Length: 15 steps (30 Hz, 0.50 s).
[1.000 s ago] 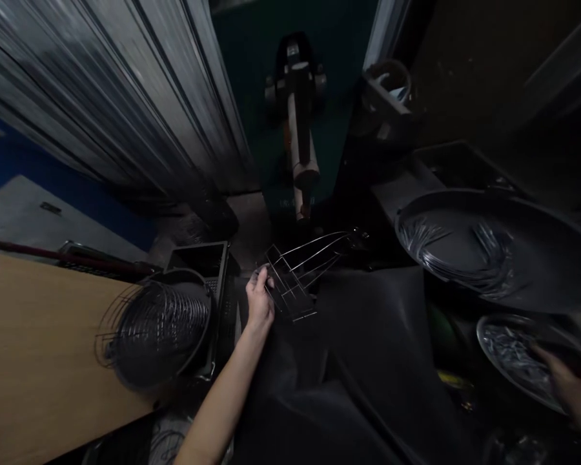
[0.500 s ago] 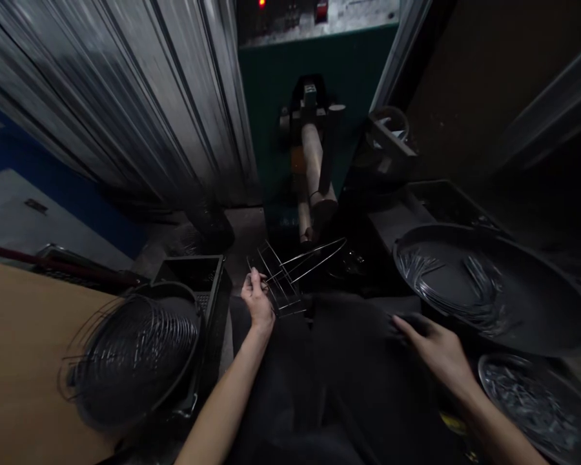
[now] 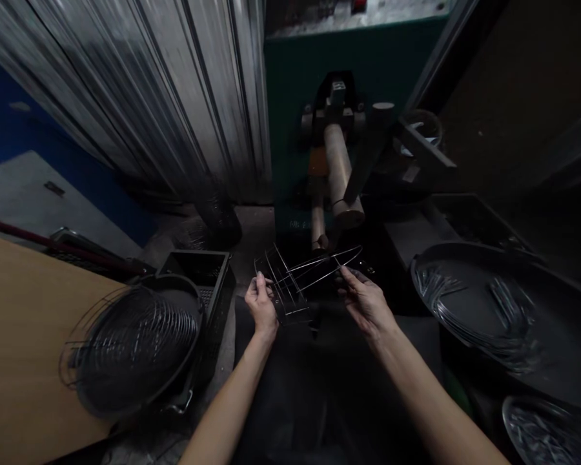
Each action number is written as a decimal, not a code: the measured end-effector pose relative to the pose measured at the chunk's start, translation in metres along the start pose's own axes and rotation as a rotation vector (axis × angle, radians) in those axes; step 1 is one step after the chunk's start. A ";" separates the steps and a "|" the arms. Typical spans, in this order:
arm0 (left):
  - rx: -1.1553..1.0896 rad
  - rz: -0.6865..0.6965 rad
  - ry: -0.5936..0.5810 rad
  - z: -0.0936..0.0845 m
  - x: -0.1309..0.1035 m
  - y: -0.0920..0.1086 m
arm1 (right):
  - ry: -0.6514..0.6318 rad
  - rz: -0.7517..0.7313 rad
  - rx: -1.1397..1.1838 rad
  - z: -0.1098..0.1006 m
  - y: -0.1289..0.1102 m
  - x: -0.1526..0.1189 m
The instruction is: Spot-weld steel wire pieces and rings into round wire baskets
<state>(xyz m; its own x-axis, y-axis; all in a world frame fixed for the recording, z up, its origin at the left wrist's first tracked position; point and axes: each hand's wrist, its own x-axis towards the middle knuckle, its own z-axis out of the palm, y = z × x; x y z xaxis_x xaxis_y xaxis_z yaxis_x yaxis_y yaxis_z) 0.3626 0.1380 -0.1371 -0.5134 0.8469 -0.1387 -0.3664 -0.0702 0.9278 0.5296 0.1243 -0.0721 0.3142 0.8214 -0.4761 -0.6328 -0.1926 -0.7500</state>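
Note:
My left hand (image 3: 262, 302) is closed, thumb uppermost, on the left end of a bent wire frame (image 3: 290, 290). The frame has several cross wires and a long narrow loop reaching right, just below the ends of the machine's two rods. My right hand (image 3: 365, 300) pinches a short piece of wire (image 3: 336, 261) between thumb and fingers, at the loop's right part. Whether that piece touches the loop is hard to tell in the dim light. Above stands a green machine (image 3: 295, 129) with a thick upper rod (image 3: 339, 165) and a thinner lower rod (image 3: 318, 223).
At left, a round pan (image 3: 184, 381) holds ring-shaped wire parts (image 3: 145, 329) beside a dark crate (image 3: 227, 265). On the right, a large pan (image 3: 552, 310) bears bundles of bent wires (image 3: 508, 307). A bowl of small metal pieces (image 3: 547, 433) sits at the lower right.
My right hand has come from the right, near the pans, in to the wire frame's loop, with a short wire in its fingers. My left hand keeps its hold. The view has shifted slightly.

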 end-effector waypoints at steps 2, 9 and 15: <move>-0.009 -0.009 -0.007 -0.002 0.002 0.000 | 0.004 0.014 0.025 0.003 0.000 0.000; 0.003 -0.028 0.000 -0.003 0.005 -0.002 | 0.020 0.024 0.058 0.012 -0.002 -0.003; 0.023 -0.043 0.014 -0.002 0.005 0.005 | 0.052 0.034 0.047 0.015 -0.002 -0.005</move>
<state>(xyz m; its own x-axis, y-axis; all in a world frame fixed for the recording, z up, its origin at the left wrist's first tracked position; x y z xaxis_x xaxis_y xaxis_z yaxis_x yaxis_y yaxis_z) 0.3564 0.1409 -0.1335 -0.5082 0.8416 -0.1829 -0.3707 -0.0221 0.9285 0.5182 0.1289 -0.0616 0.3270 0.7857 -0.5252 -0.6759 -0.1940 -0.7110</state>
